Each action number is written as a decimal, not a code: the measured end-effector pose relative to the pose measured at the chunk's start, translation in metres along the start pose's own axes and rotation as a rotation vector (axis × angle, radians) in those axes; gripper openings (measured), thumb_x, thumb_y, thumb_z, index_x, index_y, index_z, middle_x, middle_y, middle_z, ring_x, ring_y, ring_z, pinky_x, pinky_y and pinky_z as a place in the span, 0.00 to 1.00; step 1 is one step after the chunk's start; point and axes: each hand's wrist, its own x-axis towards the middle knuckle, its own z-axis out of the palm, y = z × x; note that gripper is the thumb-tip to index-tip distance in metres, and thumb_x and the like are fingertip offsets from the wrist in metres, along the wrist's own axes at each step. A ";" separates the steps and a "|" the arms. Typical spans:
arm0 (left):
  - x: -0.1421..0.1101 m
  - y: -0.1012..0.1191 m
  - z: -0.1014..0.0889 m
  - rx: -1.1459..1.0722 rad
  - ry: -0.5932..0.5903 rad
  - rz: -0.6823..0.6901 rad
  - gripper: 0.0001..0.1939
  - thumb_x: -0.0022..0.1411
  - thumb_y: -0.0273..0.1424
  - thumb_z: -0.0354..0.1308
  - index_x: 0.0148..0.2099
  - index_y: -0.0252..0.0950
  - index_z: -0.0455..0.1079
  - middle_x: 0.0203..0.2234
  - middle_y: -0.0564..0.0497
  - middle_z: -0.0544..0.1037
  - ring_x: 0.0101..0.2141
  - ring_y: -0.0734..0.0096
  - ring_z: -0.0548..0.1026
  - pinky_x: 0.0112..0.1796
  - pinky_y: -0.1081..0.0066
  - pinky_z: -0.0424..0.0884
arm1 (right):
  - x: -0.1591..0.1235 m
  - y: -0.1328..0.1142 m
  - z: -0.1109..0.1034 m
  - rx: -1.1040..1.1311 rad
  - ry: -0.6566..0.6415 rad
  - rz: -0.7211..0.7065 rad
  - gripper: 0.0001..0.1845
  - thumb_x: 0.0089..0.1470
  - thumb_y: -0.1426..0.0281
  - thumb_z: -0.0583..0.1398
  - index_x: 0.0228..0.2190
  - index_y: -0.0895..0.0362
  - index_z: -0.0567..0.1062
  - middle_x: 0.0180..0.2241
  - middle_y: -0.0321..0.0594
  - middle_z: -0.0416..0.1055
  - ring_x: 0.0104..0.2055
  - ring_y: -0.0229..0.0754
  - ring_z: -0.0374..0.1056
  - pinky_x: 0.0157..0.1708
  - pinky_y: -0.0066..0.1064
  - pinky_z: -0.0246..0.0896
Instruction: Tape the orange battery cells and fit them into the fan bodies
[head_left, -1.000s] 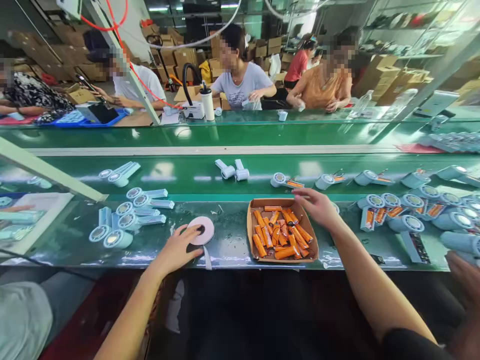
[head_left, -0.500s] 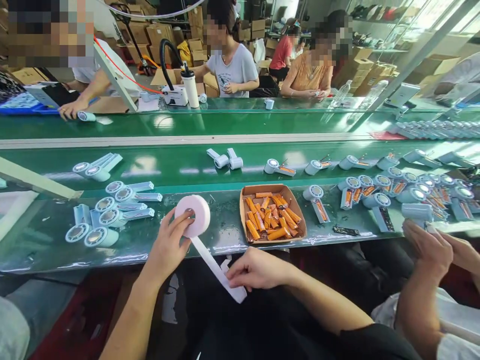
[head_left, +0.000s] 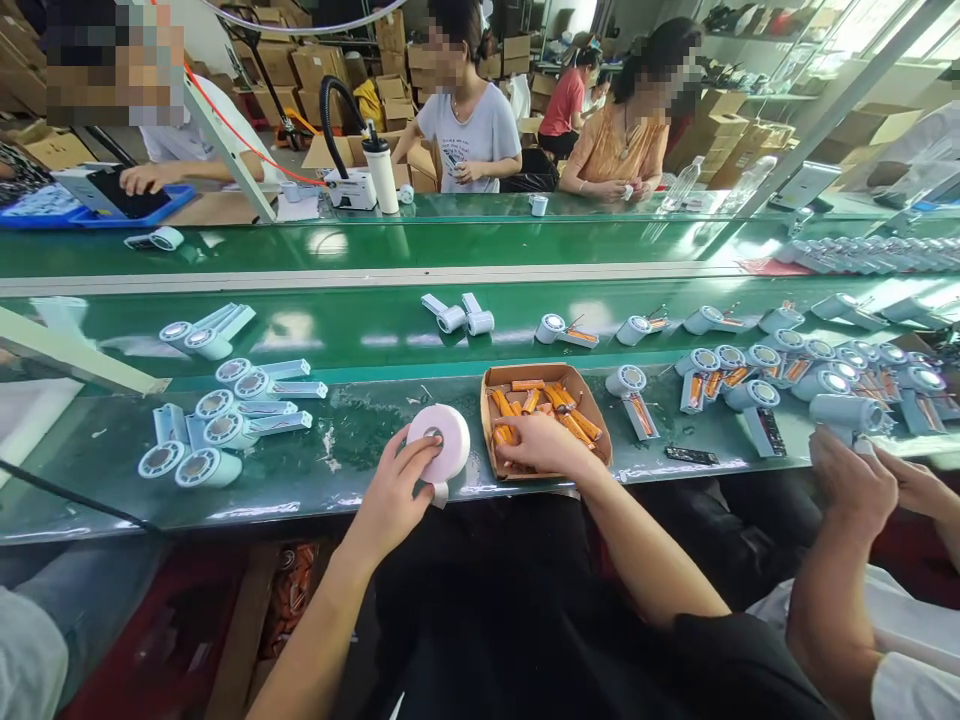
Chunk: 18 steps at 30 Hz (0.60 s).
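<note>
My left hand (head_left: 401, 470) is closed round a roll of white tape (head_left: 454, 445), its fingers at the core hole. A short loose end of tape (head_left: 440, 495) hangs below the roll at the table's front edge. My right hand (head_left: 544, 445) reaches into a shallow cardboard tray (head_left: 606, 455) of orange-wrapped batteries (head_left: 581, 425). Its fingers are curled together on a battery (head_left: 504, 434) at the tray's left side; the palm hides part of the grip and several batteries beneath.
Light-blue fan housings (head_left: 210, 467) lie in a group at left. More housings with orange batteries (head_left: 697, 375) crowd the right, near a co-worker's hands (head_left: 855, 475) holding one. A green conveyor belt (head_left: 360, 330) runs behind. A slanted metal post (head_left: 82, 355) stands at left.
My right hand has gone from the pulled-out tape strip into the battery tray. My left hand has moved right with the roll, and only a short tape end now hangs from it.
</note>
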 end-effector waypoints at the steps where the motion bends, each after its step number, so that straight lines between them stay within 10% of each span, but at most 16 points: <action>1: 0.000 0.001 -0.001 -0.009 -0.002 -0.002 0.27 0.64 0.18 0.55 0.63 0.40 0.69 0.57 0.43 0.79 0.66 0.47 0.69 0.61 0.45 0.78 | -0.001 0.009 -0.004 0.217 0.027 -0.020 0.28 0.58 0.62 0.63 0.58 0.57 0.78 0.29 0.39 0.78 0.35 0.49 0.76 0.41 0.38 0.67; 8: -0.001 0.012 -0.001 -0.018 -0.076 0.010 0.29 0.63 0.16 0.54 0.64 0.39 0.70 0.56 0.43 0.80 0.67 0.46 0.68 0.61 0.42 0.77 | -0.028 0.032 0.001 1.441 0.044 -0.139 0.36 0.47 0.55 0.71 0.56 0.50 0.73 0.25 0.30 0.76 0.25 0.40 0.73 0.27 0.30 0.66; 18: 0.006 0.028 -0.009 0.144 -0.095 0.200 0.25 0.65 0.16 0.58 0.60 0.40 0.77 0.53 0.45 0.83 0.68 0.43 0.66 0.60 0.44 0.78 | -0.034 0.001 0.014 1.358 0.340 -0.122 0.33 0.39 0.55 0.80 0.40 0.50 0.70 0.30 0.34 0.82 0.27 0.45 0.79 0.26 0.32 0.73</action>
